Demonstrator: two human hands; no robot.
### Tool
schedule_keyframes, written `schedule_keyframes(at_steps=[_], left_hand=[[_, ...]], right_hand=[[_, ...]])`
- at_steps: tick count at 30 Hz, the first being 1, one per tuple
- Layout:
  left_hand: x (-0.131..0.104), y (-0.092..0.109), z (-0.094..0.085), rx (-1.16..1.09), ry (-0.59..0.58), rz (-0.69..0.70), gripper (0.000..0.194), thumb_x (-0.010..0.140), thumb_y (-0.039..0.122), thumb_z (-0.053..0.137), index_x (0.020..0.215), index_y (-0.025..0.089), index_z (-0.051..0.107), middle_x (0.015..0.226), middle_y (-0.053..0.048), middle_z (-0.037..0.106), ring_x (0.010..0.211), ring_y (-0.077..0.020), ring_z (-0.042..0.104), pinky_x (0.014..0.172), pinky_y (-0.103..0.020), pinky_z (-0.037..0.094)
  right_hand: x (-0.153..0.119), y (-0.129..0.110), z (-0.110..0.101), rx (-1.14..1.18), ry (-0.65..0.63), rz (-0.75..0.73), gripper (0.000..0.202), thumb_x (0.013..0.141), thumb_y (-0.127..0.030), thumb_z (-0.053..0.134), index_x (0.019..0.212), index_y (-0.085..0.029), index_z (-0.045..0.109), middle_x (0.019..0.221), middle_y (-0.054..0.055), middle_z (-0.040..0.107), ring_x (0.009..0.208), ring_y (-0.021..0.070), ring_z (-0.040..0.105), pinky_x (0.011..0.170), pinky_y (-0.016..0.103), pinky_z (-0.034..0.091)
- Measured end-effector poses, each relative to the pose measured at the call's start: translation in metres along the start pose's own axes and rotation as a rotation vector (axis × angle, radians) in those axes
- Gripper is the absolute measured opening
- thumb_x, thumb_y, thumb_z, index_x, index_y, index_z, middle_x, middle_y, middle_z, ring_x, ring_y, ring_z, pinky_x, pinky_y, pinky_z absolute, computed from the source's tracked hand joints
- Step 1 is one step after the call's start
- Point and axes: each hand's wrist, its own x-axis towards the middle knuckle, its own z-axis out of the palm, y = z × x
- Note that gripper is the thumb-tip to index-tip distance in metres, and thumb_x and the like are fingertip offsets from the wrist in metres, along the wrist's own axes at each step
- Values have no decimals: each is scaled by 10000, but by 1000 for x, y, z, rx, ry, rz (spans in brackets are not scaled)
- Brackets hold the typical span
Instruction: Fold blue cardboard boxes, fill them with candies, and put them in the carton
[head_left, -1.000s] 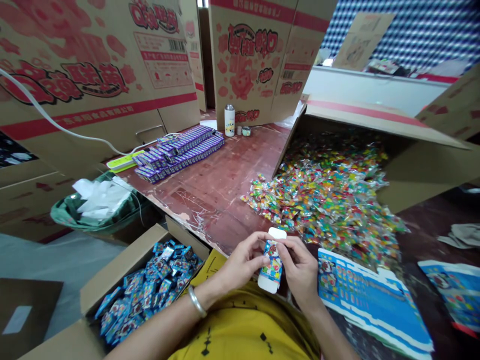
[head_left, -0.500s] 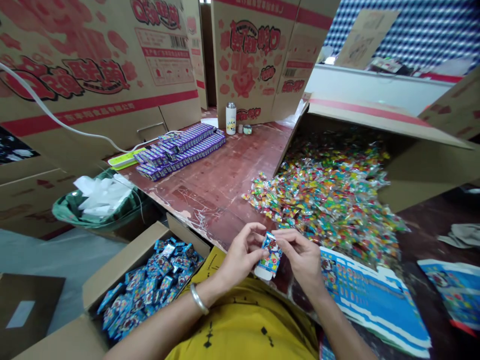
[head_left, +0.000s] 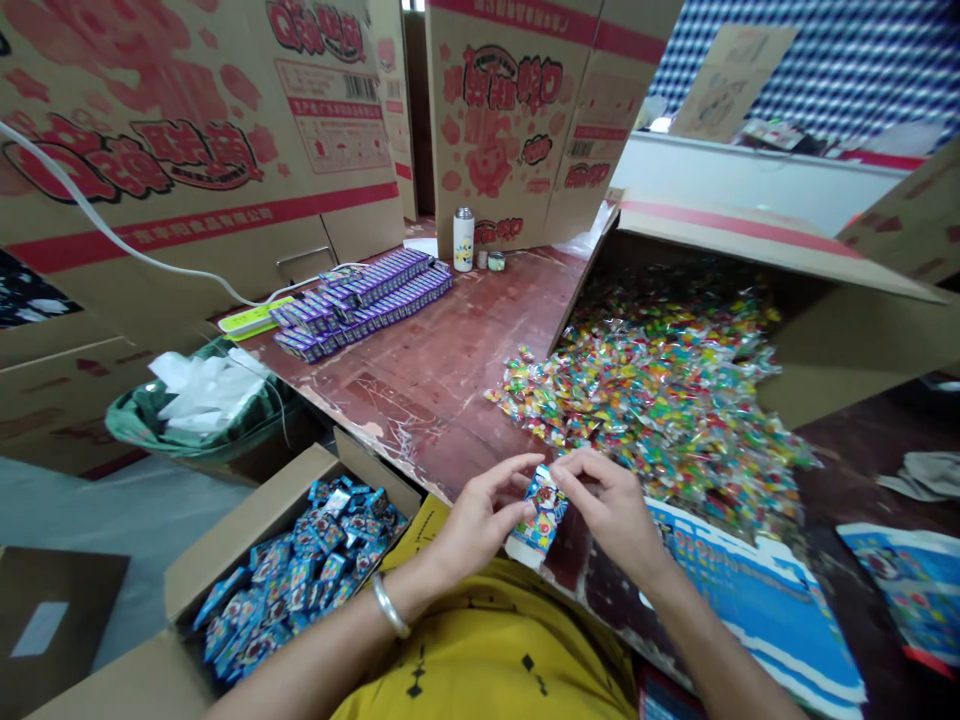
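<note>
A small blue printed candy box (head_left: pixel 546 508) is held above the table's near edge, its white flap showing at the lower end. My left hand (head_left: pixel 487 515) grips its left side with thumb and fingers. At the upper right corner, my right hand (head_left: pixel 604 500) pinches the box's top end. Just beyond my hands lies a big heap of clear-wrapped colourful candies (head_left: pixel 660 390), spilling from a tipped carton (head_left: pixel 810 340). Flat blue box blanks (head_left: pixel 772 610) are stacked under and beside my right forearm.
An open carton of filled blue boxes (head_left: pixel 300 580) stands at lower left. Rows of purple boxes (head_left: pixel 367 300), a white bottle (head_left: pixel 463 240) and a yellow-green power strip (head_left: pixel 255 318) sit on the table (head_left: pixel 480 360). A green bag (head_left: pixel 187 430) hangs left of the edge.
My right hand has shifted slightly at the top of the candy box, its fingers now curled over the upper end. My left hand keeps its grip on the box.
</note>
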Motion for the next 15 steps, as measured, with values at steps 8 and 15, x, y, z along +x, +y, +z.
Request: schedule_keyframes(at_steps=[8, 15], left_hand=[[1, -5, -12, -120, 73, -24, 335, 749, 181, 711, 1031, 181, 529, 904, -19, 634, 828, -133, 595, 743, -236, 478], [2, -13, -46, -134, 262, -214, 449, 701, 339, 757, 979, 211, 428, 866, 10, 573, 641, -117, 570, 522, -239, 506]], right_hand=[[4, 19, -8, -256, -59, -106, 167, 943, -313, 507, 1023, -237, 633, 1020, 51, 656, 926, 195, 628, 773, 295, 501], [64, 69, -6, -899, 138, -195, 48, 862, -240, 587, 836, -212, 615, 884, 77, 654, 913, 258, 590, 743, 336, 457]])
